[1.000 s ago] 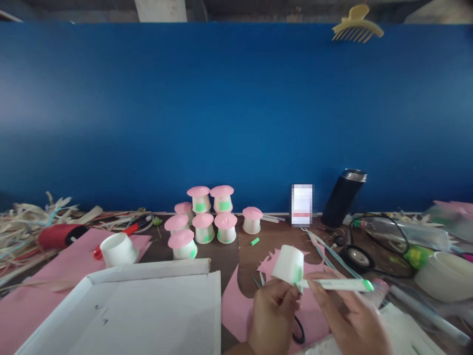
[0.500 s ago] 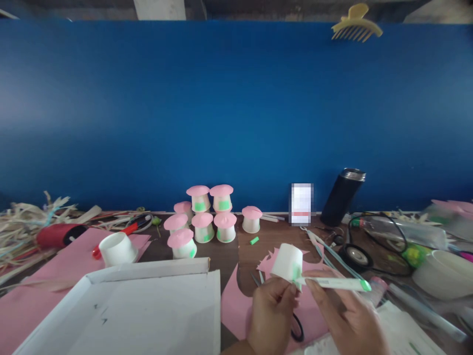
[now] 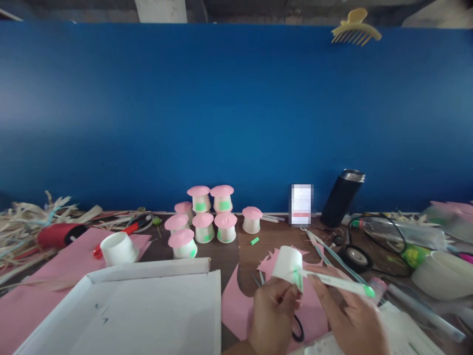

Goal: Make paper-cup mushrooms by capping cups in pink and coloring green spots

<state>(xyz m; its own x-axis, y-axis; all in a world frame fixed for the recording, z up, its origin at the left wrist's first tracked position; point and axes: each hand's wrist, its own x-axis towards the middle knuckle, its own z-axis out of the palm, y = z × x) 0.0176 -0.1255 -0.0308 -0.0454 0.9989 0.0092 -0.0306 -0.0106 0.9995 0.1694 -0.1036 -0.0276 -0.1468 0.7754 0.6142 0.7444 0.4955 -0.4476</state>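
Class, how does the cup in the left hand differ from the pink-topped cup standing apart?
The held cup has a bare top; the pink-topped cup wears a pink disc. The held cup tilts in the left hand; the pink-topped cup stands on the table. Both are white, narrower at the top.

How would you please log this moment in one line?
left hand: holding cup | right hand: holding marker, tip at cup's green patch | green cap: on table
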